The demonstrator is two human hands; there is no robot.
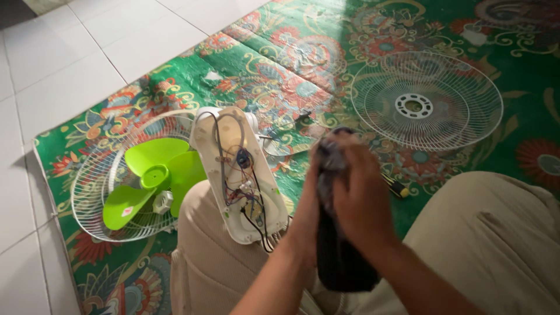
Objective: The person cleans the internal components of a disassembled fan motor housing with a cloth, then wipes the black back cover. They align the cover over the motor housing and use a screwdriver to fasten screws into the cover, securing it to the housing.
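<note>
Both hands close, right hand (364, 195) and left hand (308, 204) wrapped tight round a dark cloth (341, 262) above the lap. Beyond: green patterned mat (280, 64), edge meeting open white tiles (58, 64); white grille (427, 100); grille holding green blade (153, 178); wired white housing (236, 175) on knee; small screwdriver (398, 188).

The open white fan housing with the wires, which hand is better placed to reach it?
Probably the left hand. It sits on the side of the dark cloth nearest the open white housing resting on the knee, while the right hand wraps the cloth's far side.
</note>
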